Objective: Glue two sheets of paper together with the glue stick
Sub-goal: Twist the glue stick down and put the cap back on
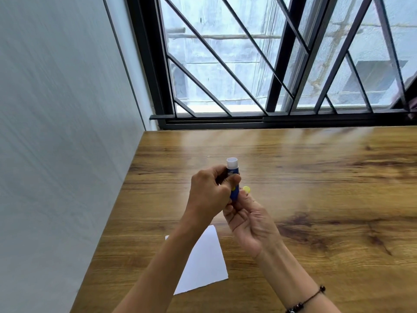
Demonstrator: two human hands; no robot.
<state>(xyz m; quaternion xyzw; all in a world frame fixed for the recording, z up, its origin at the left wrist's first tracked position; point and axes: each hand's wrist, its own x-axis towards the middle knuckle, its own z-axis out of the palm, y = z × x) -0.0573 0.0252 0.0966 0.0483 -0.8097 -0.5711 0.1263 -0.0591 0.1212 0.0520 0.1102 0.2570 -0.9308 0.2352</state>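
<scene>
1. Blue cylindrical glue stick (pixel 233 177) with a white open top stands upright above the wooden table (pixel 293 168), grasped by the left hand (pixel 208 195).
2. Right hand (pixel 248 220) pinches its yellow base knob (pixel 246 190).
3. White paper sheet (pixel 203 263) lies on the table below the forearms.

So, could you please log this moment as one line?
left hand: holds glue stick upright | right hand: at its base | paper: on table

Paper (pixel 204 263) partly hidden by left forearm; sheet count unclear; glue stick (pixel 233 177) label unreadable.
</scene>
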